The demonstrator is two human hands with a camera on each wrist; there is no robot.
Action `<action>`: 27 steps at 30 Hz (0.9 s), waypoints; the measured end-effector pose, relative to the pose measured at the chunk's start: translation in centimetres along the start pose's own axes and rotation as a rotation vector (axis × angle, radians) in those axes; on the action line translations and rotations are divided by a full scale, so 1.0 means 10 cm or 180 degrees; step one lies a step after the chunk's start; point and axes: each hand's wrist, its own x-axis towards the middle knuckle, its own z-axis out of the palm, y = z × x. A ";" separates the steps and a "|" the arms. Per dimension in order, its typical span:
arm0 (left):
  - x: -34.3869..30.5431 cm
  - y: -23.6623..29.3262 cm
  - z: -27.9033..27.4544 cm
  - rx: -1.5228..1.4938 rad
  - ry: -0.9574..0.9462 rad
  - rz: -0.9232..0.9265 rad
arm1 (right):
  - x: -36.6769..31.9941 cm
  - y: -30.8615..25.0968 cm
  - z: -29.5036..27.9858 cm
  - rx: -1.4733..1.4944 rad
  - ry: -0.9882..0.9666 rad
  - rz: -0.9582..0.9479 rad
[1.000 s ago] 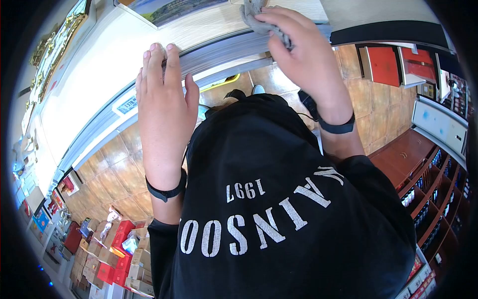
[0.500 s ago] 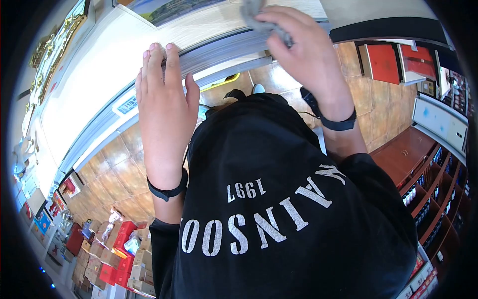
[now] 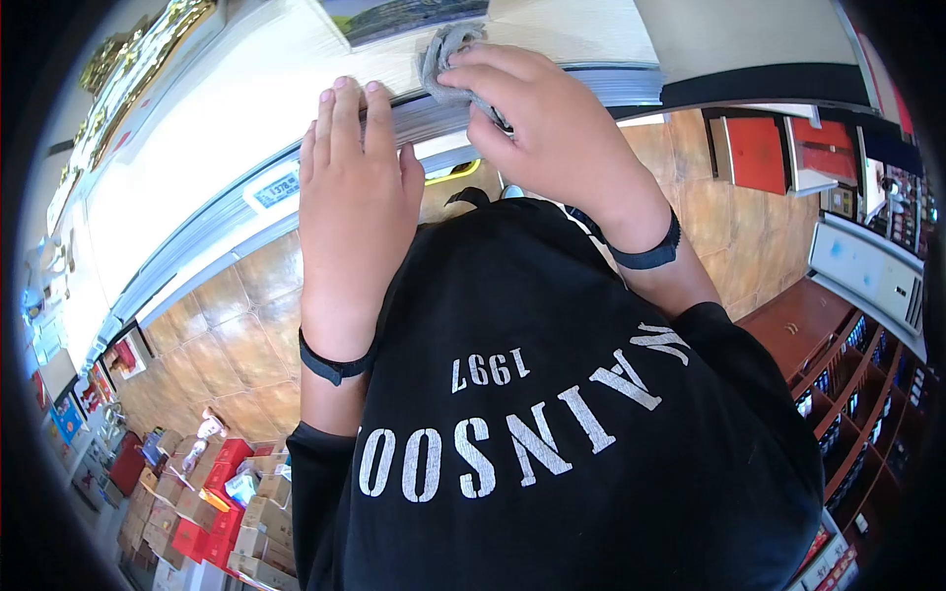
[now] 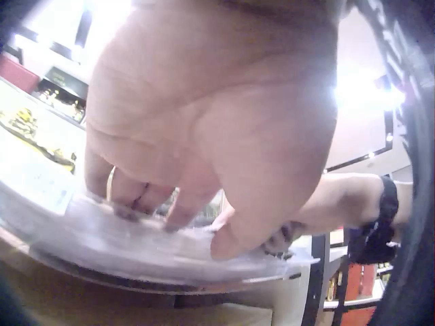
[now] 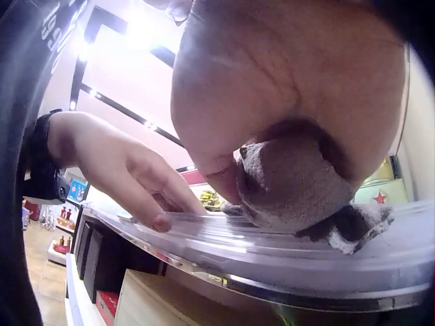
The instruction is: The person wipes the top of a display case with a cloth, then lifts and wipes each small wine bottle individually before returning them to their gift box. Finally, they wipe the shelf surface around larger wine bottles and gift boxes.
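My right hand (image 3: 567,143) grips a crumpled grey cloth (image 3: 445,65) at the front edge of a white counter (image 3: 266,74). In the right wrist view the cloth (image 5: 292,183) is bunched under the palm, with a loose end trailing over the clear, layered edge (image 5: 224,238). To the left, my left hand (image 3: 357,217) rests its fingertips on the counter near the edge. Its fingers are extended, and it holds nothing. A price label (image 3: 273,191) sits on the counter's front, beside the left hand.
A landscape picture (image 3: 399,18) lies on the counter beyond the hands. Tiled floor (image 3: 236,325) shows below. Red and brown boxes (image 3: 222,512) are stacked at the lower left; wooden shelves with bottles (image 3: 852,394) stand at the right. Gold ornaments (image 3: 138,89) sit on the far left.
My right hand has moved left along the counter edge with the cloth, closer to the left hand. The head view has shifted slightly; the left hand stays on the counter.
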 end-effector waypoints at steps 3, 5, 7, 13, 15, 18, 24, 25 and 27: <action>-0.09 0.02 -0.23 -0.0333 0.0100 -0.0103 | 0.06 -0.06 0.02 -0.0049 -0.0202 -0.0048; -0.17 0.01 -0.43 -0.0613 0.0237 -0.0241 | 0.10 -0.08 0.04 -0.0004 -0.0244 -0.0141; -0.28 -0.06 -0.58 -0.0835 0.0410 -0.0444 | 0.12 -0.11 0.07 0.0005 -0.0312 -0.0190; -0.59 -0.66 -0.53 -0.0455 0.0458 -0.1135 | 0.23 -0.27 0.17 0.0110 -0.0669 -0.0113; -0.66 -0.83 -0.49 -0.0429 0.0473 -0.1307 | 0.27 -0.33 0.20 0.0135 -0.0759 -0.0109; -0.76 -1.01 -0.45 -0.0479 0.0473 -0.1358 | 0.35 -0.43 0.27 0.0062 -0.0729 -0.0300; -0.85 -1.23 -0.46 -0.0445 0.0427 -0.1404 | 0.50 -0.68 0.40 0.0082 -0.0777 -0.0381; -0.86 -1.28 -0.47 -0.0435 0.0429 -0.1420 | 0.53 -0.72 0.43 0.0121 -0.0781 -0.0401; -0.89 -1.43 -0.50 -0.0393 0.0426 -0.1339 | 0.61 -0.84 0.53 0.0194 -0.0800 -0.0411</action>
